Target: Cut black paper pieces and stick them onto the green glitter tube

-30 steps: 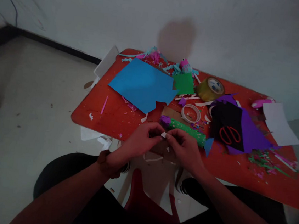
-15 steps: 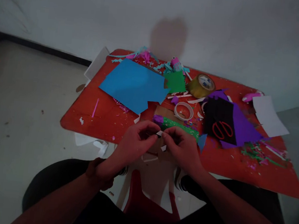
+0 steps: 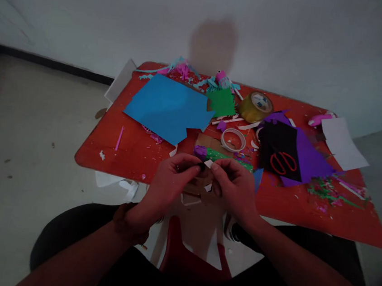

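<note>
The left hand and right hand curl inward, their fingertips clenched on a small white paper scrap held between them, over the near edge of a red-painted table, just before a green paper tube with a purple end. Pinching close to the scrap's edges should keep it steady and uncreased.

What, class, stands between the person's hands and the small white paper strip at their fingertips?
Nothing visible does: the white paper strip sits right at the fingers of the left hand and right hand. The green paper-covered tube lies beyond them, not between.
</note>
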Demonstrator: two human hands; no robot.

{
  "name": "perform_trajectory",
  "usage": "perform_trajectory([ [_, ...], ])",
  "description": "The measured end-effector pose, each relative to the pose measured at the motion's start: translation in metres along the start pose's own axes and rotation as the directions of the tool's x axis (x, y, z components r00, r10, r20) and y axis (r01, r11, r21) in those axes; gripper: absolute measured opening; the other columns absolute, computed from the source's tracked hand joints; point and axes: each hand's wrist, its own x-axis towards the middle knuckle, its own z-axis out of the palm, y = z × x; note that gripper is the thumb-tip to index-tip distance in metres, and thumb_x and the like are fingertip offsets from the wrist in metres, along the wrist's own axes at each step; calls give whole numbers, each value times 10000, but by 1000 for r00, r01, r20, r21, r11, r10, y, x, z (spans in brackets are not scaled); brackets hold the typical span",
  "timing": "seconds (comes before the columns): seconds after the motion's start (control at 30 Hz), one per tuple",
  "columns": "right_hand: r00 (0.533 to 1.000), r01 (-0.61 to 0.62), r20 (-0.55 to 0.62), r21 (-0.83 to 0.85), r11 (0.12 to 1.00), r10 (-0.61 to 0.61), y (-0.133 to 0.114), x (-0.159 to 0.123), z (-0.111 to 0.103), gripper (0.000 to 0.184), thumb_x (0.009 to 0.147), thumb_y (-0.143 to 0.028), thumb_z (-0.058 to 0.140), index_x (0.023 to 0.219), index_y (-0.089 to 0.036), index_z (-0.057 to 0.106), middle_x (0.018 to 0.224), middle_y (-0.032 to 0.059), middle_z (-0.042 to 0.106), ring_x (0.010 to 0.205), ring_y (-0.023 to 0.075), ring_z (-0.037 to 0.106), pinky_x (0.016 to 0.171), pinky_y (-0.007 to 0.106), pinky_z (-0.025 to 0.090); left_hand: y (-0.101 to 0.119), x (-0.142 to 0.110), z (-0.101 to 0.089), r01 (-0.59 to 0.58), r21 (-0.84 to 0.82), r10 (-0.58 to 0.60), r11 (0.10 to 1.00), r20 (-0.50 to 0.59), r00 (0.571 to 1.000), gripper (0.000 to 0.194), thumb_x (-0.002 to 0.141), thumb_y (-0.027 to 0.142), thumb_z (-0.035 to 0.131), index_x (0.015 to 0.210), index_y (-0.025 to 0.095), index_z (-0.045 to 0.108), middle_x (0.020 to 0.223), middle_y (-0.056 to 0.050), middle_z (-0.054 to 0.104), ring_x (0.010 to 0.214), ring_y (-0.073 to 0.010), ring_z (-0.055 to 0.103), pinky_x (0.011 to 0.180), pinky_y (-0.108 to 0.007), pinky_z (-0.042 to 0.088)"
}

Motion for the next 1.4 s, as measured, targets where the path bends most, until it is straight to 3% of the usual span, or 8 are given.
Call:
perform_trajectory([
  [0.17, 993, 91, -72, -52, 994, -95, 5, -7, 9, 289, 911, -501, 731, 850, -223, 680, 623, -31, 608, 516, 122, 523, 488, 246, 426, -4, -3, 8, 71, -172, -78, 982, -36, 996, 194, 788, 307, 846, 917, 197, 751, 879, -18, 753, 783, -152, 712, 702, -257, 562],
  [0.33, 990, 108, -86, -86, 990, -115, 10, -4, 12, 286, 930, -498, 719, 856, -222, 697, 676, -7, 655, 571, 140, 581, 517, 253, 460, -6, -6, 13, 128, -266, -131, 955, 9, 991, 271, 777, 350, 882, 977, 190, 792, 932, -43, 771, 825, -179, 714, 729, -296, 576],
  [0.67, 984, 157, -58, -188, 970, -171, 10, 1, 6, 221, 940, -426, 711, 859, -221, 719, 719, 9, 718, 614, 159, 651, 571, 275, 534, -7, -4, 9, 81, -187, -87, 979, -26, 996, 291, 786, 340, 902, 1015, 172, 837, 969, -67, 791, 826, -152, 685, 719, -253, 537],
  [0.93, 962, 248, -20, -345, 905, -271, 5, 6, 1, 195, 937, -373, 676, 828, -216, 714, 723, 19, 743, 628, 155, 668, 590, 270, 494, -4, -6, 7, 72, -111, -77, 991, -35, 996, 300, 794, 336, 870, 1052, 184, 848, 1044, -93, 813, 921, -214, 725, 776, -307, 569],
  [1.07, 957, 273, 8, -367, 889, -290, 6, 7, 0, 191, 938, -368, 674, 831, -214, 714, 718, 19, 743, 618, 151, 659, 582, 267, 475, -5, -5, 7, 46, -72, -48, 996, -33, 998, 288, 795, 354, 871, 1027, 184, 850, 979, -81, 805, 886, -207, 717, 753, -295, 554],
  [1.23, 970, 234, 6, -311, 921, -244, 10, 9, -1, 193, 921, -393, 722, 853, -214, 700, 743, 18, 735, 643, 154, 665, 587, 266, 479, -8, -4, 9, 27, -79, -33, 996, -75, 997, 270, 802, 384, 891, 957, 169, 839, 948, -64, 776, 850, -168, 684, 727, -257, 539],
  [1.33, 987, 155, -24, -180, 971, -162, 10, 13, -2, 258, 873, -449, 783, 883, -208, 693, 753, 13, 721, 627, 148, 638, 573, 263, 479, -9, -3, 9, 88, -180, -100, 980, -55, 994, 292, 795, 397, 899, 972, 176, 829, 877, -37, 731, 774, -144, 657, 643, -233, 524],
  [1.4, 996, 91, 30, -81, 993, -89, 8, 15, -5, 297, 873, -489, 774, 870, -201, 700, 699, 0, 684, 572, 133, 583, 536, 259, 451, -9, -3, 9, 99, -206, -111, 974, -47, 993, 292, 789, 397, 905, 952, 170, 822, 856, -31, 718, 754, -134, 646, 636, -226, 523],
])
